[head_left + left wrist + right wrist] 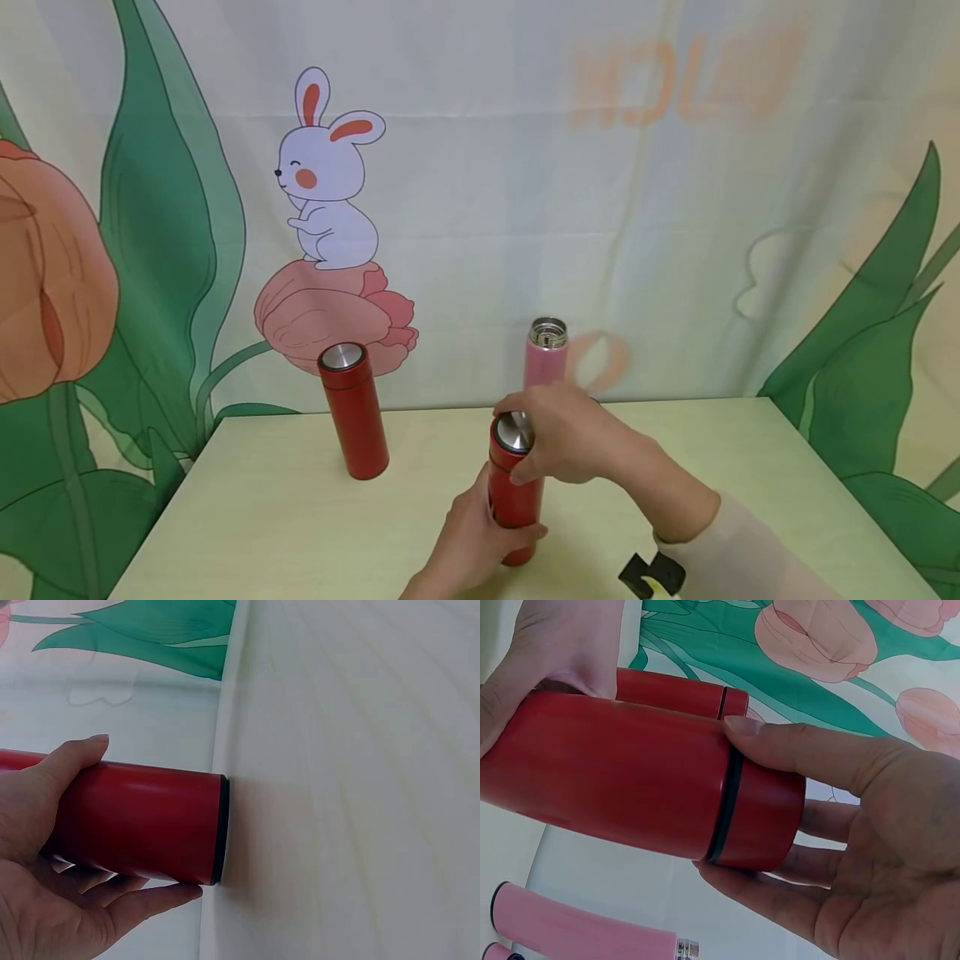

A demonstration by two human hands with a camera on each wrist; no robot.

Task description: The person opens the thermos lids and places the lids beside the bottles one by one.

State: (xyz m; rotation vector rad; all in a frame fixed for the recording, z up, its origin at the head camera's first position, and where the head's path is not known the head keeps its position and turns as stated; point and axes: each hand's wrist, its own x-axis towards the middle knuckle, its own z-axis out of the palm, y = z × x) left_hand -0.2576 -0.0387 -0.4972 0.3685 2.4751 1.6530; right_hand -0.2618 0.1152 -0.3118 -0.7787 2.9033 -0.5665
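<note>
A red thermos flask (517, 500) with a steel-topped lid (769, 817) stands near the front of the table, leaning slightly. My left hand (476, 537) grips its lower body, thumb and fingers wrapped around opposite sides. Up at the lid, my right hand (573, 433) holds on with the thumb on one side and fingers on the other, right at the black seam. In the left wrist view, the flask's black base (222, 831) is close over the table. Behind my right hand is a pink flask (546, 367) with its threaded steel mouth uncovered.
A second red flask (356, 425), lid on, stands at the table's left back. A small pink round piece (495, 952) lies beside the pink flask. The pale table (300, 533) ends at a printed curtain (465, 208). A black clip (652, 575) sits by my right sleeve.
</note>
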